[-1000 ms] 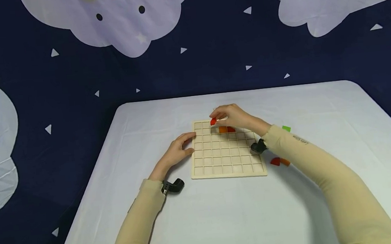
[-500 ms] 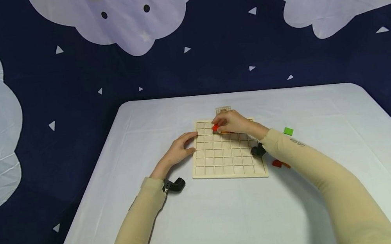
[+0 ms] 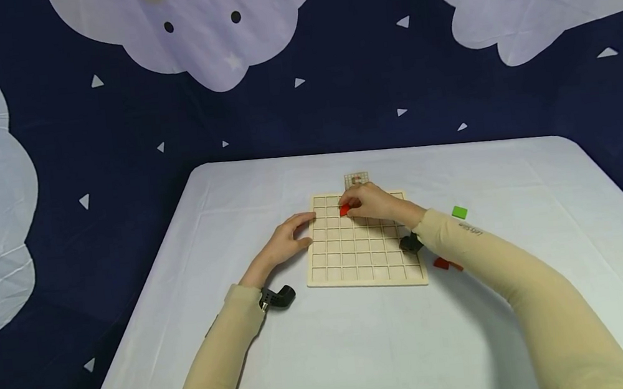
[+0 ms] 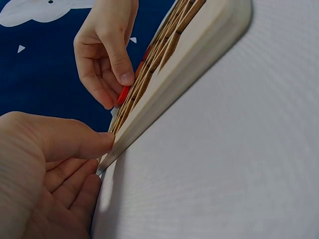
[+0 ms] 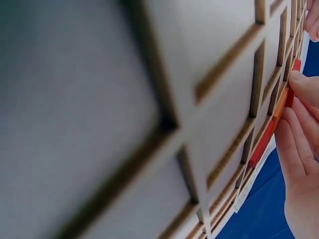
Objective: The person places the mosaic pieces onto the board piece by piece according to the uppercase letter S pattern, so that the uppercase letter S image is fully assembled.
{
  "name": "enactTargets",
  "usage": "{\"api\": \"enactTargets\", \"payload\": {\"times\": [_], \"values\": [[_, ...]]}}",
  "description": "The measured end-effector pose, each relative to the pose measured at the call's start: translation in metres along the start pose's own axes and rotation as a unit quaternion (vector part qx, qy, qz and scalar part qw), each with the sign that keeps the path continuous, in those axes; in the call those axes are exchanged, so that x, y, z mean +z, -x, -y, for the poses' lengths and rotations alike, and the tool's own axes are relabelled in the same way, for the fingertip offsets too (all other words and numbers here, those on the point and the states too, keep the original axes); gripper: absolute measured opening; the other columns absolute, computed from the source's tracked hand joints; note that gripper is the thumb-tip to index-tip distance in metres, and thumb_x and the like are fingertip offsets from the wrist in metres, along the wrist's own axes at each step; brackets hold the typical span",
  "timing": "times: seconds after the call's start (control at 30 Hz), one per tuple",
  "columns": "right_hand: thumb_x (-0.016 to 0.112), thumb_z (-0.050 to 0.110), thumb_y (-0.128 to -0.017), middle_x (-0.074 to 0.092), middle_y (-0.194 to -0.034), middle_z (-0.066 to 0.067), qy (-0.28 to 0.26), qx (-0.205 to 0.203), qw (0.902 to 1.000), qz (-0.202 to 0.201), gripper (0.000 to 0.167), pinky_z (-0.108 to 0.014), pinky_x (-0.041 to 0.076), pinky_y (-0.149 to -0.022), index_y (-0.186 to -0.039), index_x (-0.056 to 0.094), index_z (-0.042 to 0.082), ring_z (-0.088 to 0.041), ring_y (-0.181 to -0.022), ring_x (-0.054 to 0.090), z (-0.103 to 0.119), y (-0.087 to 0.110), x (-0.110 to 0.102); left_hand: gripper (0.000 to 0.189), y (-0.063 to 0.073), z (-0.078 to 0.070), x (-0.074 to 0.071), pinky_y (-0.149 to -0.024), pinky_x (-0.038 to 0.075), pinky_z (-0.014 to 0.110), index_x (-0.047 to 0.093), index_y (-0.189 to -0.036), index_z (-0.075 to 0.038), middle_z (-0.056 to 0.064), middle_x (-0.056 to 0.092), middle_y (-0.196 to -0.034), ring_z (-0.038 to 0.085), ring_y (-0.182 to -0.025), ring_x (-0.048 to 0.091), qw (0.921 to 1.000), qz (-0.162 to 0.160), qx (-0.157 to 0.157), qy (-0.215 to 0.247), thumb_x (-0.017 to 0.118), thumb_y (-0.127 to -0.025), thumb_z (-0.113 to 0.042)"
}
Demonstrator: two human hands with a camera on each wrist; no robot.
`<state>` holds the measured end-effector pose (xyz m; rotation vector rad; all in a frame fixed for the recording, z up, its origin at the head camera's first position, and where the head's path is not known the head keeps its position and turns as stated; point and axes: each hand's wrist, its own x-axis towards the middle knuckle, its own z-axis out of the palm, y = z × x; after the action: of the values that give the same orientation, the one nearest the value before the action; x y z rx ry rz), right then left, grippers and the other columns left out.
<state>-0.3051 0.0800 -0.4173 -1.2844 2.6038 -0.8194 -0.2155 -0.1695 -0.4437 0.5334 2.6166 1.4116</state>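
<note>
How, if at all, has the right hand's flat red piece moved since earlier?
Yes: in the head view, the red piece moved down from the far edge of the pale wooden grid board.

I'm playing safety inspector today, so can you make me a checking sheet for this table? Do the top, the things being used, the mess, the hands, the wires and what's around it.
Surface: white table.
Job's things: wooden grid board; red piece at the board; orange piece and second red piece in its squares; green piece and two reddish pieces on the table, right of the board; small card behind it.
Clutter: nothing seen.
Hands: left hand touches the board's left edge; right hand pinches the first red piece.
Cables: nothing seen for sure.
Surroundings: dark blue backdrop with pale clouds.
</note>
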Motion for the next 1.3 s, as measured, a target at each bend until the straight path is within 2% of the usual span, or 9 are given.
{"api": "enactTargets", "payload": {"times": [0.2, 0.67, 0.8, 0.93, 1.1, 1.2, 1.3], "values": [[0.072, 0.009, -0.083, 0.065, -0.104, -0.010, 0.024, -0.008, 0.9997, -0.002, 0.028, -0.028, 0.054, -0.077, -0.110, 0.067, 0.002, -0.022, -0.091, 0.063, 0.000, -0.001, 0.002, 0.058, 0.000, 0.000, 0.000, -0.109, 0.030, 0.030, 0.044, -0.139, 0.000, 0.014, 0.042, -0.142, 0.025, -0.131, 0.038, 1.0000, -0.001, 0.004, 0.003, 0.063, -0.085, 0.003], [0.073, 0.012, -0.083, 0.066, -0.102, -0.009, 0.034, -0.008, 0.9994, -0.006, 0.029, -0.028, 0.054, -0.076, -0.110, 0.067, 0.002, -0.021, -0.089, 0.063, 0.000, 0.001, 0.002, 0.058, 0.000, 0.000, 0.000, -0.110, 0.030, 0.032, 0.043, -0.140, 0.000, 0.014, 0.041, -0.142, 0.026, -0.132, 0.037, 1.0000, 0.004, 0.003, 0.001, 0.063, -0.085, 0.003], [0.072, 0.013, -0.084, 0.065, -0.106, -0.012, -0.030, 0.021, 0.9993, -0.011, 0.034, -0.029, 0.054, -0.079, -0.114, 0.065, -0.001, -0.024, -0.093, 0.063, 0.000, 0.003, -0.001, 0.058, 0.000, -0.001, 0.000, -0.110, 0.030, 0.032, 0.043, -0.139, 0.000, 0.015, 0.041, -0.142, 0.026, -0.131, 0.038, 1.0000, 0.004, 0.004, 0.002, 0.063, -0.085, 0.003], [0.071, 0.015, -0.085, 0.064, -0.112, -0.012, -0.105, 0.060, 0.9923, -0.027, 0.038, -0.032, 0.052, -0.085, -0.118, 0.063, 0.000, -0.026, -0.100, 0.062, -0.001, 0.004, -0.003, 0.058, 0.000, 0.000, 0.000, -0.109, 0.030, 0.032, 0.043, -0.140, 0.000, 0.015, 0.041, -0.142, 0.026, -0.131, 0.038, 1.0000, 0.005, 0.005, 0.000, 0.063, -0.085, 0.004], [0.072, 0.020, -0.085, 0.064, -0.114, -0.011, -0.140, 0.077, 0.9862, -0.043, 0.040, -0.032, 0.051, -0.087, -0.120, 0.063, 0.002, -0.024, -0.102, 0.060, -0.003, 0.003, -0.008, 0.057, 0.000, 0.000, 0.000, -0.109, 0.030, 0.032, 0.043, -0.139, 0.000, 0.014, 0.041, -0.142, 0.026, -0.131, 0.038, 1.0000, 0.002, 0.004, 0.001, 0.063, -0.085, 0.004], [0.071, 0.023, -0.086, 0.062, -0.118, -0.010, -0.177, 0.088, 0.9788, -0.054, 0.042, -0.033, 0.050, -0.087, -0.122, 0.062, 0.003, -0.022, -0.102, 0.059, -0.003, 0.005, -0.013, 0.057, 0.000, 0.000, -0.001, -0.109, 0.030, 0.032, 0.044, -0.139, 0.000, 0.014, 0.041, -0.142, 0.026, -0.131, 0.038, 1.0000, 0.000, 0.004, 0.000, 0.063, -0.085, 0.004], [0.069, 0.020, -0.087, 0.061, -0.120, -0.012, -0.235, 0.094, 0.9646, -0.075, 0.042, -0.037, 0.050, -0.088, -0.124, 0.060, 0.002, -0.022, -0.102, 0.059, 0.001, 0.009, -0.024, 0.058, 0.000, 0.000, -0.001, -0.110, 0.030, 0.032, 0.043, -0.139, 0.000, 0.015, 0.041, -0.142, 0.027, -0.131, 0.038, 1.0000, 0.003, 0.007, -0.002, 0.063, -0.085, 0.004]]}}
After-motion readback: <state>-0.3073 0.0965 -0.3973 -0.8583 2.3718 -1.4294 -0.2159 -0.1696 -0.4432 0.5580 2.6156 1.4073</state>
